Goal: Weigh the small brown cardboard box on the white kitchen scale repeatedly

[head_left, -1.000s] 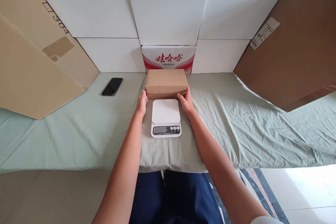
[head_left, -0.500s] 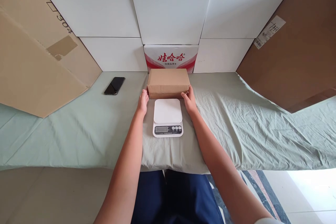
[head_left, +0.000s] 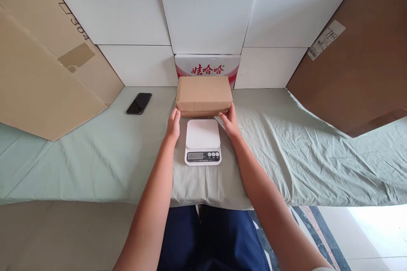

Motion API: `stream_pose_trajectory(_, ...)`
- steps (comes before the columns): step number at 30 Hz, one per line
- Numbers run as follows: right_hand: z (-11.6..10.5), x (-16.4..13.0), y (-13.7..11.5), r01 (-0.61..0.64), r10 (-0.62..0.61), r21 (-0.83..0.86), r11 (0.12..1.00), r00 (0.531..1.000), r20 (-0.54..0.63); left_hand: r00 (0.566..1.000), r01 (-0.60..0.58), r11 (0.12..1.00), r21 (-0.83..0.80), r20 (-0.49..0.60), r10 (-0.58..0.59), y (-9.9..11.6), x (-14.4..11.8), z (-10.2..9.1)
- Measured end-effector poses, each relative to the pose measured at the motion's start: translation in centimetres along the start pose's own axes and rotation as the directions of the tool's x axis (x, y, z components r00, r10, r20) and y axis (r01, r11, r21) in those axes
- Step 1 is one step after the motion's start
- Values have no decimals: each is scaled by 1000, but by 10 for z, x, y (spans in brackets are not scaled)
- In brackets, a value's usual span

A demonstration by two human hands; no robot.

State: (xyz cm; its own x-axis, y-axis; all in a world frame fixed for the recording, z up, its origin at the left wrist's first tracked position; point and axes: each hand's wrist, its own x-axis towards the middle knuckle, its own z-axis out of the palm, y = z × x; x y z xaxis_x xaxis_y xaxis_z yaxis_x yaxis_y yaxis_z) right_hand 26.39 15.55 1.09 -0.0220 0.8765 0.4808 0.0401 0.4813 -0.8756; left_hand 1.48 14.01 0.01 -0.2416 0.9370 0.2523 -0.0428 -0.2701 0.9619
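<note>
Both hands meet the same thing: the left hand (head_left: 173, 125) presses its fingertips against the near left corner of the brown box (head_left: 204, 94), and the right hand (head_left: 230, 121) cups the near right corner, so the two clamp the box between them from either end. Fingers curl under or behind the lower edge, and whether they reach beneath it cannot be told from this angle.

Largest around them is the bench (head_left: 95, 156), draped in a pale green sheet with creases. Big brown cardboard sheets (head_left: 47, 76) lean at the left and right, and white panels (head_left: 206, 15) wall the back. A red-and-white printed carton (head_left: 206, 67) stands directly behind the box.

The brown box sits at the far edge of the white scale (head_left: 202, 142), its front edge seemingly tipped up a little off the sheet. It looks like plain corrugated card, closed, stiff enough to take a squeeze at the ends; judged by the easy fingertip hold it is probably light, though its contents are unseen. The matt card should not slip, and the short ends are the natural place to grip.

A dark phone (head_left: 139, 103) lies well apart to the left. The scale's display is too small to read. A dark rounded shape peeks over the back panels, mostly hidden.
</note>
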Motion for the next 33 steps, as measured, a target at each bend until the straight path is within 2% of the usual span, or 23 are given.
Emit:
stream_pose_trajectory(3, 0, -12, -17, 66, -67, -39, 997, 998, -16, 993, -117, 992, 41, -9, 117, 16, -22, 1)
stream_pose_trajectory(6, -3, -37, -36, 86, -93, -116, 990, 994, -50, 979, -203, 978, 52, 7, 203, 30, -57, 1)
stream_pose_trajectory(10, -7, -79, -49, 74, -89, -153, 985, 992, -92, 984, -177, 982, 61, 45, 174, 34, -104, -4)
stream_pose_trajectory(13, -9, -102, -52, 56, -66, -143, 988, 996, -66, 990, -138, 989, 58, 11, 137, 30, -125, -11)
stream_pose_trajectory(16, -9, -110, -53, 33, -40, -140, 990, 998, -52, 993, -110, 993, 46, -27, 111, 24, -132, -15)
stream_pose_trajectory(22, -8, -110, -53, 25, -32, -119, 993, 998, -54, 996, -80, 997, 4, -28, 80, 17, -128, -16)
stream_pose_trajectory(33, -6, -113, -57, 1, -10, -121, 993, 997, -74, 995, -90, 994, 59, -45, 93, 19, -129, -15)
